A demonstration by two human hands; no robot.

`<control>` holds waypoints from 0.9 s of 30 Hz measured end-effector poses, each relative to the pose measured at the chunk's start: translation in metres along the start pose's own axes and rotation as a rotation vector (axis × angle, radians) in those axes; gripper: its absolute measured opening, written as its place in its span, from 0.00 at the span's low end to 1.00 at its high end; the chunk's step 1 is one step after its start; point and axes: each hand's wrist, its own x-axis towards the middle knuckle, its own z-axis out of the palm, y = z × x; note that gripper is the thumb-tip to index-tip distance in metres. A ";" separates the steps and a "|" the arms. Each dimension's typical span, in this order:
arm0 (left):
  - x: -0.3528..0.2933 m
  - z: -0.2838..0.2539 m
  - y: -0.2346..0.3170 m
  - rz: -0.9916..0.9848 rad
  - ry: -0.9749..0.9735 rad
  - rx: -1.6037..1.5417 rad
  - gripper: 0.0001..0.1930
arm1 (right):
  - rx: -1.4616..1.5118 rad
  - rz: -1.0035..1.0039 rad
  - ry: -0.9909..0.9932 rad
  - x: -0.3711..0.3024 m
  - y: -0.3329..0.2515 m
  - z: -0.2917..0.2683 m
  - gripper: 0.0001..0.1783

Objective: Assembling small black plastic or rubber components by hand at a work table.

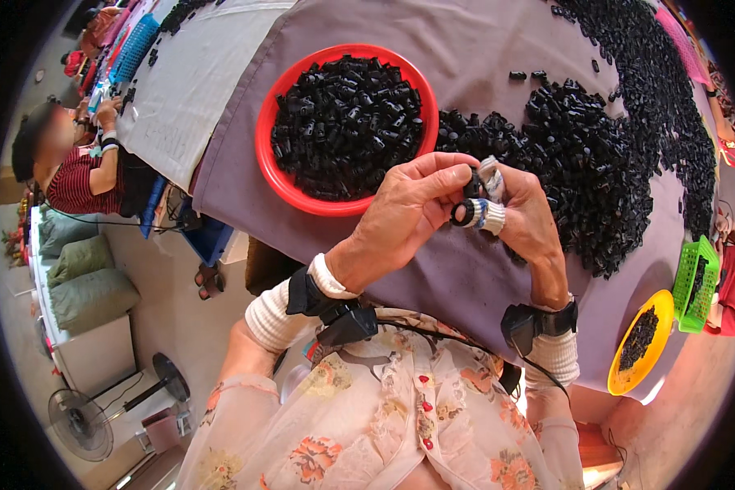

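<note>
In front of my body both hands meet over the cloth, close to the rim of a red basin [267, 155]. My left hand [408, 208] pinches a small black plastic part [470, 184] between thumb and fingers. From the other side my right hand [529, 214] grips the same part, its fingers curled in. White knitted finger covers [488, 216], one with blue stripes, sit on the right fingers. A black ring-like end [462, 214] shows beside them; whether it belongs to the part I cannot tell. Many similar black pieces [347, 122] fill the basin.
A large heap of black pieces [588, 171] spreads over the purple-grey tablecloth [433, 286]. At the right stand a yellow tray [667, 314] and a green basket [683, 318]. Another person [86, 175] works at the left. A fan [82, 420] stands on the floor.
</note>
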 end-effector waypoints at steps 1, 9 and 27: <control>0.000 0.000 0.000 -0.012 0.001 -0.029 0.10 | 0.001 -0.002 0.001 0.000 -0.002 0.001 0.19; -0.004 0.000 0.002 0.037 -0.030 -0.051 0.09 | 0.019 -0.004 0.147 -0.005 -0.009 0.000 0.12; -0.012 0.003 0.015 -0.105 -0.054 0.121 0.11 | -0.211 -0.093 0.018 0.000 -0.013 -0.014 0.10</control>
